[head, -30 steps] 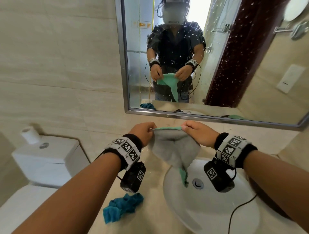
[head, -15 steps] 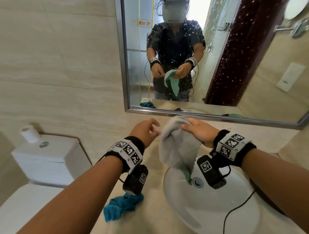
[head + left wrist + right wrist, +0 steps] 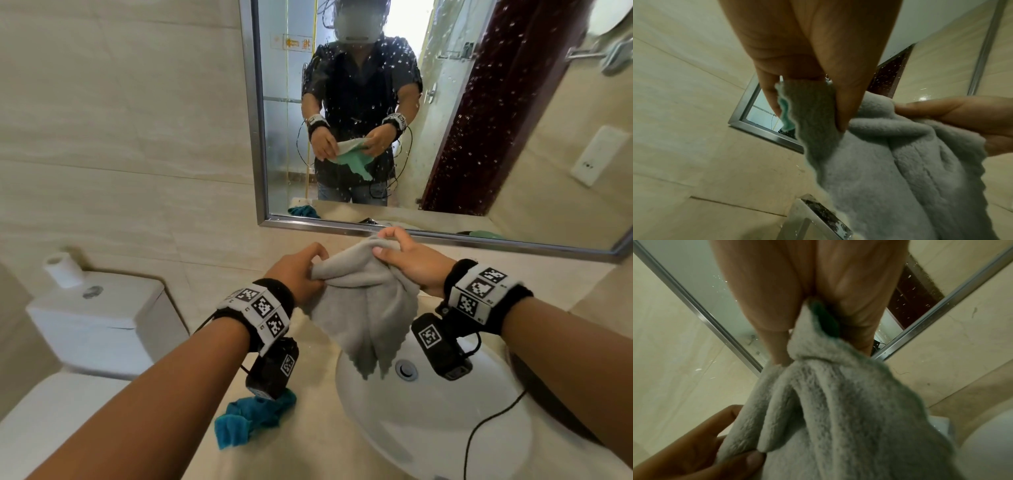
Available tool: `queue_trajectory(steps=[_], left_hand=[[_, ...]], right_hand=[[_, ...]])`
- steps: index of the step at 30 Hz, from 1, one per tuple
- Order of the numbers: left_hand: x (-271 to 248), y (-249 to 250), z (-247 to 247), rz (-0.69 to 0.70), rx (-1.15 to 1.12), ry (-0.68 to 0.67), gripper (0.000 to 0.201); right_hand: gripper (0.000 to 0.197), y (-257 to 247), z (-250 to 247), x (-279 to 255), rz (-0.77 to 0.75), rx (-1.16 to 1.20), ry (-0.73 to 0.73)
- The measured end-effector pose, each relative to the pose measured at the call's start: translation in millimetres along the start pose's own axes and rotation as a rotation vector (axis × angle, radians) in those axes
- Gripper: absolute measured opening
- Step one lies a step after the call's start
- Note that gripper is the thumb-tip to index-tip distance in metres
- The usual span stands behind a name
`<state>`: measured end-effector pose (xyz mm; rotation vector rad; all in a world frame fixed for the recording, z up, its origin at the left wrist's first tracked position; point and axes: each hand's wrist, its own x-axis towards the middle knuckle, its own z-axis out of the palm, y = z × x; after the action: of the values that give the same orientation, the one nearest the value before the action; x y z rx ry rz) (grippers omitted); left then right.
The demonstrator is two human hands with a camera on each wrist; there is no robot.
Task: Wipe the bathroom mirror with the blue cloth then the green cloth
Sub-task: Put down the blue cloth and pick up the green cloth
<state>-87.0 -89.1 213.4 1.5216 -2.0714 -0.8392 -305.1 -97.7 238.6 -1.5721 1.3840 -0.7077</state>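
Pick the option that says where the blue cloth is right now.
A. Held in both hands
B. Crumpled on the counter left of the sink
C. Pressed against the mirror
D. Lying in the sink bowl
B: the blue cloth lies crumpled on the counter left of the sink, while the left hand and right hand grip the green cloth.
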Motion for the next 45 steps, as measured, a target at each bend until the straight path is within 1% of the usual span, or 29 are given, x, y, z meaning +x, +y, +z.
queue_trajectory(steps=[2,3,5,6,7,8,9,10,11,13,14,15,16,18,20,22,24,26,28,29,31,32,35,36,38,39,41,43,45], left_hand=[[-1.1,-4.0,-4.4,0.036,-0.008,-0.015,0.022],[-1.4,-5.8,-5.8,0.048,-0.017,-0.031,0.019],[-0.3,-9.2,-7.7,0.067,-0.004,-0.054,0.01],[1.1,-10.8,-8.7,0.072,0.02,-0.061,0.008],[2.8,-12.4,-9.3,0.073,0.058,-0.065,0.01],[4.5,-13.8,-9.5,0.076,0.107,-0.055,0.014],[5.7,-14.6,-9.4,0.07,0.158,-0.029,0.019],[6.3,-15.0,-9.1,0.051,0.211,0.006,0.023],[6.2,-14.0,-8.8,0.018,0.284,0.039,0.027],[4.8,-11.8,-5.9,-0.052,0.443,0.112,0.038],[3.4,-10.4,-4.4,-0.066,0.449,0.164,0.044],[2.5,-8.9,-3.1,-0.057,0.387,0.203,0.045],[2.0,-7.7,-1.5,-0.025,0.27,0.21,0.042],[0.8,-2.8,3.0,0.025,0.039,0.085,0.034],[-0.4,3.4,9.0,0.035,-0.056,-0.064,0.044],[-0.4,8.2,11.3,0.032,-0.095,-0.118,0.054],[1.6,7.8,11.6,0.026,-0.111,-0.115,0.05],[5.4,3.4,10.6,0.057,-0.056,-0.072,0.03],[7.7,-1.0,7.8,0.093,-0.02,-0.008,0.012],[7.8,-2.3,6.0,0.101,-0.026,0.018,0.009],[7.7,-3.3,2.7,0.108,-0.042,0.065,0.009],[7.8,-2.9,1.6,0.114,-0.04,0.09,0.011],[9.6,0.8,2.2,0.142,-0.081,0.143,0.013],[10.5,3.3,3.2,0.145,-0.127,0.144,0.014],[12.5,7.8,3.6,0.135,-0.263,0.139,0.017],[13.1,9.1,2.7,0.126,-0.316,0.143,0.02],[12.4,10.6,-0.9,0.109,-0.325,0.153,0.026],[12.7,8.9,-4.4,0.102,-0.223,0.171,0.023],[13.3,5.5,-5.5,0.108,-0.078,0.203,0.017]], right_hand=[[0.047,1.0,-3.5,-3.9,-0.013,0.062,-0.094],[0.058,2.8,-6.1,-4.3,-0.026,0.01,-0.141],[0.069,2.2,-10.0,-5.5,-0.068,-0.285,-0.188],[0.064,1.4,-9.7,-4.9,-0.102,-0.494,-0.185],[0.051,2.8,-8.7,-2.0,-0.147,-0.696,-0.169],[0.035,2.5,-6.3,-1.0,-0.174,-0.838,-0.148],[0.022,1.8,-3.0,-0.7,-0.172,-0.893,-0.141],[0.018,2.1,-0.3,-1.5,-0.16,-0.893,-0.146],[0.021,4.7,1.7,-1.2,-0.153,-0.871,-0.156],[0.023,9.8,3.2,-0.3,-0.153,-0.743,-0.191],[0.018,9.6,4.8,-1.8,-0.166,-0.62,-0.193],[0.012,9.7,6.0,-1.5,-0.174,-0.487,-0.176],[0.013,9.3,7.3,-1.2,-0.183,-0.369,-0.137],[0.025,7.0,8.5,1.0,-0.186,-0.242,-0.047],[0.023,1.8,10.9,2.6,-0.184,-0.194,-0.054],[0.017,-2.8,13.0,4.1,-0.179,-0.134,-0.105],[0.015,-6.1,13.1,3.0,-0.164,-0.092,-0.112],[0.019,-2.8,11.0,5.0,-0.163,-0.11,-0.112],[0.034,1.1,7.3,6.2,-0.149,-0.208,-0.098],[0.044,2.2,5.4,5.7,-0.143,-0.28,-0.064],[0.059,2.7,3.3,2.4,-0.202,-0.455,0.009],[0.062,1.8,4.1,-0.3,-0.241,-0.506,-0.001],[0.069,-1.3,15.7,-4.6,-0.199,-0.468,-0.202],[0.07,-0.2,20.2,-3.2,-0.193,-0.439,-0.223],[0.071,4.9,26.6,2.7,-0.228,-0.422,-0.153],[0.069,5.9,28.4,5.0,-0.237,-0.445,-0.103],[0.052,6.9,28.4,8.8,-0.218,-0.47,-0.039],[0.027,6.4,27.1,9.1,-0.213,-0.396,-0.045],[0.014,4.7,25.6,8.2,-0.25,-0.362,-0.011]])
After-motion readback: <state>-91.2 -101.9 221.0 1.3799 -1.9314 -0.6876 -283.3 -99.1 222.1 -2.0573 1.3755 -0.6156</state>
